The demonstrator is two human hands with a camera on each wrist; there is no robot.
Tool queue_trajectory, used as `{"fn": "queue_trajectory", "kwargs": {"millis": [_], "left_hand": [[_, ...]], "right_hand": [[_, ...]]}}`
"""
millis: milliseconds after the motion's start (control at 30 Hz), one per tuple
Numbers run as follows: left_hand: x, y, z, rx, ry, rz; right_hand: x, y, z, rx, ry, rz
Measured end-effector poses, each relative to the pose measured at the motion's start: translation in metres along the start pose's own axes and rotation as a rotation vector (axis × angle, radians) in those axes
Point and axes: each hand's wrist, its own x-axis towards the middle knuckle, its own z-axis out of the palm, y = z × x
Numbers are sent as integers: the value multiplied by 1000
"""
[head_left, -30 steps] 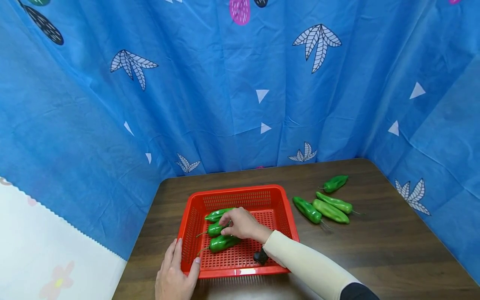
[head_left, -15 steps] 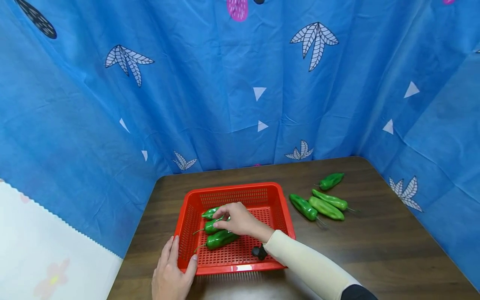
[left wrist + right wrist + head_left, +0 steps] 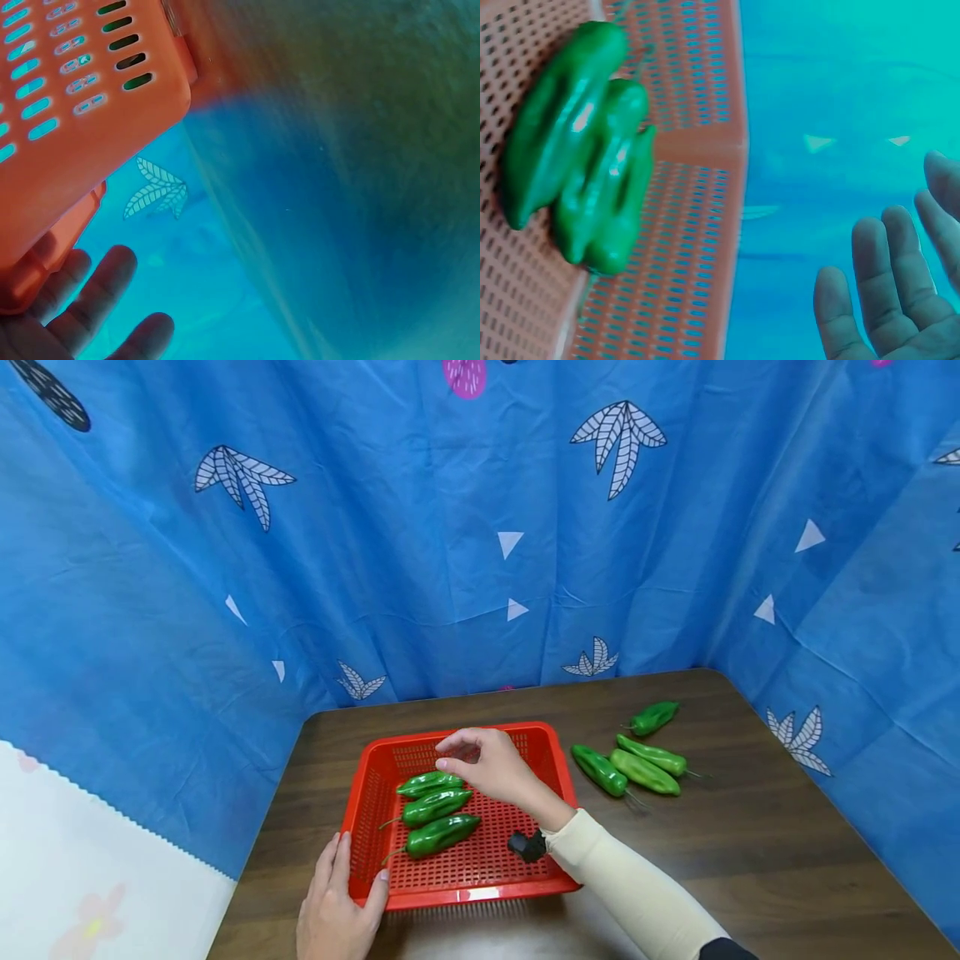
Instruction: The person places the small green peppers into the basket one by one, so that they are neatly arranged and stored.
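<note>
Three green chili peppers lie side by side in a red plastic basket (image 3: pixel 480 891) with slotted walls: a front one (image 3: pixel 442 835), a middle one (image 3: pixel 437 807) and a rear one (image 3: pixel 427 783). My right hand (image 3: pixel 491 764) hovers above the basket, past the rear pepper, holding nothing. In the right wrist view its fingers (image 3: pixel 892 277) are spread apart from the peppers. My left hand (image 3: pixel 337 902) rests at the basket's front left corner, thumb by the front rim and fingers along the left side. Its fingers (image 3: pixel 97 292) look straight in the left wrist view.
Right of the basket, several more peppers lie on the brown wooden table (image 3: pixel 750 860): a dark green one (image 3: pixel 600 770), a light green one (image 3: pixel 643 772), another slim one (image 3: pixel 652 755) and a small one (image 3: pixel 654 718). A blue patterned curtain (image 3: pixel 420 527) surrounds the table.
My right hand has let go of a pepper in the basket and risen up and back from the peppers, its fingers loosening. My left hand stays at the basket corner. The head view has shifted slightly.
</note>
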Motion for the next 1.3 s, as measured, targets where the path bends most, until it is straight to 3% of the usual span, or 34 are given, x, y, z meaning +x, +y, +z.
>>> {"fn": "queue_trajectory", "kwargs": {"millis": [233,433,867,1300], "left_hand": [[1,0,0,6,9,4],[1,0,-1,-1,-4,2],[2,1,-3,-15,-17,6],[0,-1,1,-31,54,47]], "right_hand": [[-7,-14,-22,90,107,14],[-15,-14,-38,139,168,5],[-25,-4,-86,113,351,-24],[-46,25,-129,189,539,28]]}}
